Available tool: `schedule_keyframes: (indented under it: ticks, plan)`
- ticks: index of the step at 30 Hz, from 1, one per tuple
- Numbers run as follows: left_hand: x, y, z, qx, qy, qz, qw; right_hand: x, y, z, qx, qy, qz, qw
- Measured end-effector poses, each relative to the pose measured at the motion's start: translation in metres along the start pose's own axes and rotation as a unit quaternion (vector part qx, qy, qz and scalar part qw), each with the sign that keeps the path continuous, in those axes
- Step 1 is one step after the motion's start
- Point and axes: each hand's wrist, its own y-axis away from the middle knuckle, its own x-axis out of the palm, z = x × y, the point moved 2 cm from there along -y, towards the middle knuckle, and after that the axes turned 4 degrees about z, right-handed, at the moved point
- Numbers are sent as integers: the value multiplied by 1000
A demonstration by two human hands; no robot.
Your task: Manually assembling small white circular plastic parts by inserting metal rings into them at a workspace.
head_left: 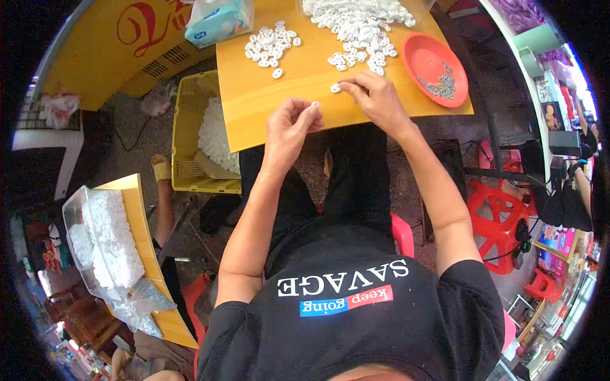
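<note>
My left hand [289, 127] is closed in a pinch at the table's near edge, with a small white plastic piece [314, 104] between thumb and forefinger. To its right, my right hand [380, 105] has thumb and fingertips together on a white oval piece [335, 88] with dark hole-like spots, low over the tabletop. Beyond that hand, a big heap of similar white pieces [359, 28] spreads toward the far edge. A smaller group of white ovals [270, 46] lies at the left. Small metal parts, too fine to name, rest in a red plate [412, 54] on the right.
The yellow tabletop [254, 111] ends just before my lap. A tissue pack [219, 25] stands at its far left corner. Below on the left, a yellow crate [184, 136] holds white pieces. Another person's foot [162, 168] is beside it. Red stools [499, 219] stand at right.
</note>
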Motion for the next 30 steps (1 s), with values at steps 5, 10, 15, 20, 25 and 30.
schedule_keyframes:
  ticks: [5, 10, 15, 20, 25, 30]
  plan:
    - [-11, -2, -2, 6, 1, 5, 1000, 8, -9, -3, -72, 145, 25, 986]
    - [-9, 0, -5, 5, 1, -21, 1000, 14, -9, -4, -59, 170, 45, 983]
    - [1, -2, -10, 12, 40, -21, 999, 20, 0, 3, 209, -341, 38, 916]
    - [9, -1, -21, 24, 90, -15, 996, 18, 3, 26, 200, -463, 6, 863]
    - [15, -1, -29, 24, 109, -9, 994, 17, 4, 29, 167, -475, 2, 864]
    - [15, -2, -29, 26, 97, -18, 995, 16, 3, 35, 150, -426, -2, 892]
